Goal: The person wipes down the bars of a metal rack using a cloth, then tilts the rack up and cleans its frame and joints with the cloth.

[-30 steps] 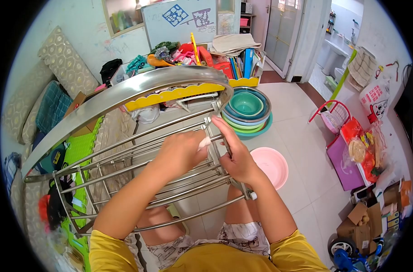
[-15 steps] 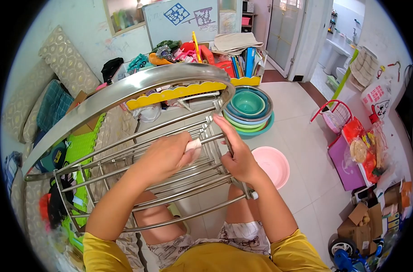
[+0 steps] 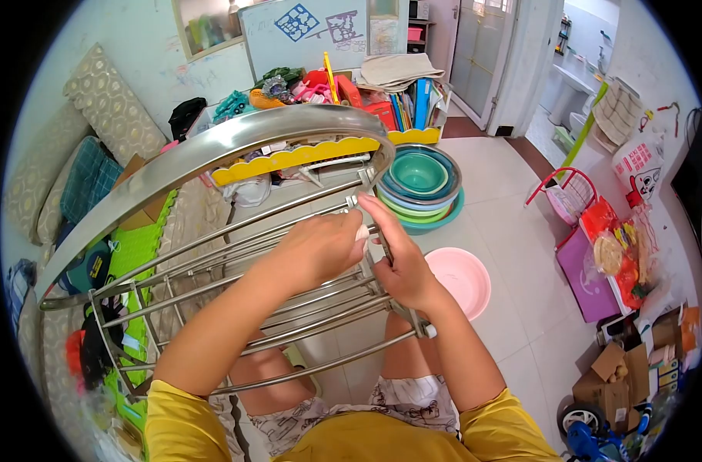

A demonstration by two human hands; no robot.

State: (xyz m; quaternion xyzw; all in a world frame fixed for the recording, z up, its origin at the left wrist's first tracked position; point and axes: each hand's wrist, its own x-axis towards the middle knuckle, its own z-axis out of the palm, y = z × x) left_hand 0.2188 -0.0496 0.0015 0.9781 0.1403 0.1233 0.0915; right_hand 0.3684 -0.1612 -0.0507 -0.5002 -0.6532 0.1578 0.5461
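A stainless-steel rack (image 3: pixel 305 319) of parallel bars, with a broad curved metal band (image 3: pixel 212 146) along its far side, lies tilted across my lap. My left hand (image 3: pixel 324 242) is closed around one of its bars near the right end, pressing a small white wipe or cloth (image 3: pixel 362 233) there; only a corner of it shows. At that same end, my right hand (image 3: pixel 403 258) grips the rack's side frame, fingers along the metal and thumb bent inward. The two hands are almost touching. My left hand covers part of the bars beneath it.
Stacked basins (image 3: pixel 420 181) and a pink basin (image 3: pixel 459 283) stand on the tiled floor ahead. Behind them is a toy-and-book shelf (image 3: pixel 412 137). A sofa (image 3: pixel 47 192) and green mat (image 3: pixel 139 254) lie left; a purple bag (image 3: pixel 586 281) and cardboard boxes (image 3: pixel 609 385) are right.
My left hand has slid right along the bar toward the rack's end, closer to my right hand, taking the white wipe with it. The rack and right hand stay nearly in place.
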